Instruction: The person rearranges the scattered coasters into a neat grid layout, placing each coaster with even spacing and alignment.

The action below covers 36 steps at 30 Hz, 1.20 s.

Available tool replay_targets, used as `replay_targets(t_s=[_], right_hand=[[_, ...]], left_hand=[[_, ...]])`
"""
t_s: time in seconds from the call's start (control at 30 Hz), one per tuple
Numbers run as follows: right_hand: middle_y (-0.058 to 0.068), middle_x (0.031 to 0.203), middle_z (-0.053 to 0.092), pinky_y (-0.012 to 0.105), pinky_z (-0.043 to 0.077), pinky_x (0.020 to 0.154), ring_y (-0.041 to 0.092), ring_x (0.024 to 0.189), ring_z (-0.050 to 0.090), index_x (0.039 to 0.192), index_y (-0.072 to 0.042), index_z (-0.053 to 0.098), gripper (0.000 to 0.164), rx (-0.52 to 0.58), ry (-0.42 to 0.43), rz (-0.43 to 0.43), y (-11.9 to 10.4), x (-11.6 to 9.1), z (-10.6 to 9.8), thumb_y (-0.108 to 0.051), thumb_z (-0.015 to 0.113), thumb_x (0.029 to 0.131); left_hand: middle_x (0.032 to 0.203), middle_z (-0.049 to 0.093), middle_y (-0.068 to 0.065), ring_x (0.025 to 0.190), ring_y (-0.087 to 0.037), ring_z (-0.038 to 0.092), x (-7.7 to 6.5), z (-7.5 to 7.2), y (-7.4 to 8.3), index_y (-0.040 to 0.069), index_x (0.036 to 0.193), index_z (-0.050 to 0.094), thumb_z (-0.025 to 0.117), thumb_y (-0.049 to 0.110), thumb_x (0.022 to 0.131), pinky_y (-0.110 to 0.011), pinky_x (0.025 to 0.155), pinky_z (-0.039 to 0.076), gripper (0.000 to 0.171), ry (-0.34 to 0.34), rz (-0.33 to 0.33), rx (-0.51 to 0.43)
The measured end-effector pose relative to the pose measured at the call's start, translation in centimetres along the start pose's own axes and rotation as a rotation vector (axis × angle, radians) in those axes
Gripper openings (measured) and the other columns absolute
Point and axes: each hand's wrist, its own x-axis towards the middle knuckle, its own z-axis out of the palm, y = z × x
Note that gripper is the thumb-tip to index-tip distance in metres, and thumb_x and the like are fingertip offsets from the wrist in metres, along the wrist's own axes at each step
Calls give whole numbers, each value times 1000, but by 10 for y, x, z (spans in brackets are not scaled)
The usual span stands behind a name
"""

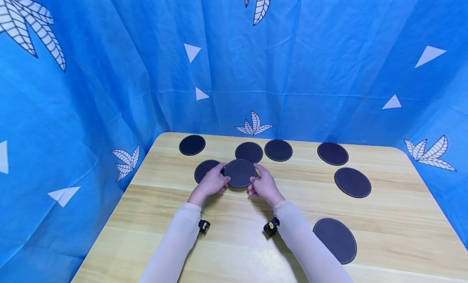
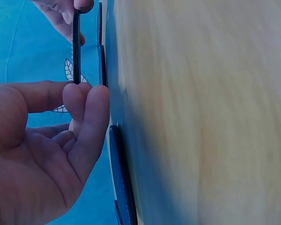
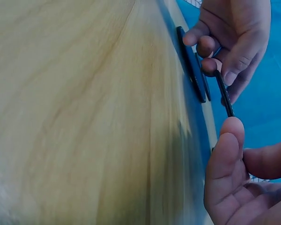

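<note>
A round dark coaster (image 1: 239, 173) with a stitched rim is held between both hands above the wooden table. My left hand (image 1: 213, 180) pinches its left edge between thumb and fingers, and my right hand (image 1: 264, 184) pinches the right edge. Seen edge-on in the left wrist view, the coaster (image 2: 76, 51) is thin and raised off the tabletop. The right wrist view shows the coaster (image 3: 224, 93) between the fingertips of both hands. Another coaster (image 1: 204, 169) lies just beyond my left hand, partly hidden by it. Behind the held one lies a further coaster (image 1: 249, 150).
More dark coasters lie flat on the table (image 1: 234, 242): one at the far left (image 1: 191, 145), one at the back middle (image 1: 278, 150), and several on the right, the nearest (image 1: 335, 240) beside my right forearm. A blue patterned curtain (image 1: 252, 63) hangs behind the table.
</note>
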Motion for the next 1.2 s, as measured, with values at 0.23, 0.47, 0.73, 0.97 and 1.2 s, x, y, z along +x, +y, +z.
replay_targets(t_s=[0.23,0.47,0.73,0.97,1.2], right_hand=[[18,64,63,32,55,46,18,43,57,159,-7,29,64,-28,8,16,2,2,3,6,49,100],[19,63,63,33,55,45,18,42,58,157,-5,31,63,-48,14,32,5,6,5,7,50,99],[20,65,64,35,56,45,19,43,58,159,-4,27,64,-82,0,65,3,7,6,6,49,100],[19,64,64,35,56,46,19,44,60,160,-6,26,64,-133,-18,74,1,8,4,5,48,100],[17,64,64,35,56,46,19,44,60,160,-6,26,64,-157,-30,74,3,13,3,3,49,100]], left_hand=[[69,64,-10,51,-16,58,3,4,-2,8,154,40,61,5,97,-31,52,57,60,-3,-39,11],[68,63,-11,51,-16,57,4,6,-2,4,154,37,59,1,96,-31,50,56,62,-19,-63,-5],[66,62,-10,51,-16,57,5,7,1,3,155,35,58,2,97,-31,51,56,62,-30,-101,17],[65,62,-11,50,-17,57,5,8,3,2,156,34,56,2,98,-31,51,56,62,-42,-115,22],[61,59,-11,47,-17,57,5,10,5,2,157,31,54,1,99,-34,48,57,62,-40,-120,8]])
